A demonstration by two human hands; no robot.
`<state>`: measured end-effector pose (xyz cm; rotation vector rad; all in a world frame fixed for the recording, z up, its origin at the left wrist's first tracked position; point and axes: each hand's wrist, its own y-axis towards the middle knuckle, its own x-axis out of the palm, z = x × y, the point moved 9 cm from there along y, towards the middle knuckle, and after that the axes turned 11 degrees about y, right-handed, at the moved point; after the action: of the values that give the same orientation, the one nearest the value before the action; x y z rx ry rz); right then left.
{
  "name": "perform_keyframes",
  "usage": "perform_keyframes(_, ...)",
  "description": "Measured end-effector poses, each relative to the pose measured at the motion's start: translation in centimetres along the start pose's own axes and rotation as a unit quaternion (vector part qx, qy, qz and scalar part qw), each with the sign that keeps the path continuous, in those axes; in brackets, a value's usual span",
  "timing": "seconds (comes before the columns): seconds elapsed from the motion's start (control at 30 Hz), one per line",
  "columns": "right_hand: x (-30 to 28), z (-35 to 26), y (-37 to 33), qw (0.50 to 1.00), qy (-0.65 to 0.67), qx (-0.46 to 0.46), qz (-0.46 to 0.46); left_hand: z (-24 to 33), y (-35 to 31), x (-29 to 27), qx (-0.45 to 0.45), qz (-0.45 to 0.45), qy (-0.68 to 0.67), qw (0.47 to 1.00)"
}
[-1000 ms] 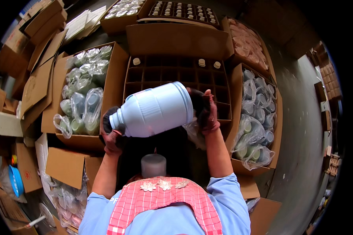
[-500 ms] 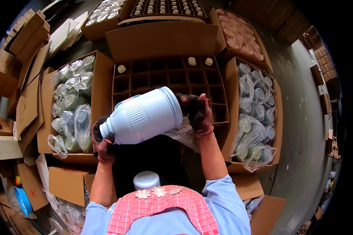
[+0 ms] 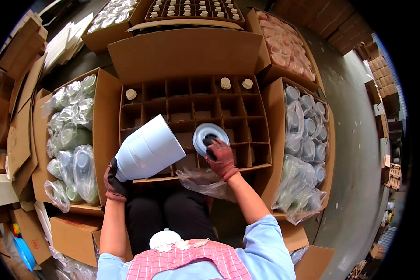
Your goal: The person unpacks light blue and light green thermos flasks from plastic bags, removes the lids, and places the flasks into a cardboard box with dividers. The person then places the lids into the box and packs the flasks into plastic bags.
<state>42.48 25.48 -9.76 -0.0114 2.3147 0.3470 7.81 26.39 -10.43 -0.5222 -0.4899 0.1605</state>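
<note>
My left hand (image 3: 114, 179), in a dark and reddish glove, grips the narrow neck end of a light blue flask shell (image 3: 149, 149). The shell tilts up to the right, its wide end facing my other side. Apart from it, my right hand (image 3: 221, 158) holds a round, ridged blue base cap (image 3: 203, 134), fingers closed at its middle. Both parts are above a cardboard carton with dividers (image 3: 191, 100). Three white-capped tops stand in its far row, one of them a white cap (image 3: 225, 83). A clear plastic bag (image 3: 200, 182) lies under my right wrist.
An open carton (image 3: 108, 121) at left holds bagged green and blue flask parts; another carton (image 3: 330, 154) stands at right. Pink bagged parts (image 3: 284, 46) and a carton of white-capped bottles (image 3: 193, 21) are beyond. A white round piece (image 3: 164, 238) is near my lap.
The base cap has come away from the shell's wide end and is now in my right hand. The shell has shifted left and tilted more steeply.
</note>
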Motion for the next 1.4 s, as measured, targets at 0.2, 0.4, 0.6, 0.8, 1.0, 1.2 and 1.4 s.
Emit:
perform_keyframes(0.2,-1.7,6.0,5.2,0.977,0.151,0.141,0.051,-2.0,2.5,-1.5,-0.035,-0.021,-0.075,0.996)
perform_keyframes(0.4,-5.9,16.9,17.7,0.96,0.01,0.176,0.22,-2.7,4.4,-3.3,-0.013,-0.007,-0.041,0.999)
perform_keyframes(0.6,-1.3,21.5,23.9,0.914,-0.276,0.298,0.011,-2.0,4.5,-3.9,-0.003,0.035,0.002,0.999)
perform_keyframes(0.8,-0.5,25.0,23.7,0.93,-0.207,0.298,0.056,-1.8,4.5,-3.0,-0.035,0.078,-0.031,0.996)
perform_keyframes(1.0,-0.7,27.6,23.0,0.938,-0.172,0.29,0.08,-2.3,4.9,-3.7,-0.044,0.153,-0.008,0.987)
perform_keyframes(1.2,-0.2,30.3,23.0,0.936,-0.112,0.323,0.084,-1.5,5.5,-3.0,-0.046,0.165,0.055,0.984)
perform_keyframes(1.4,0.0,27.1,22.3,0.945,-0.151,0.273,0.094,0.7,5.2,-2.9,0.033,0.186,0.119,0.975)
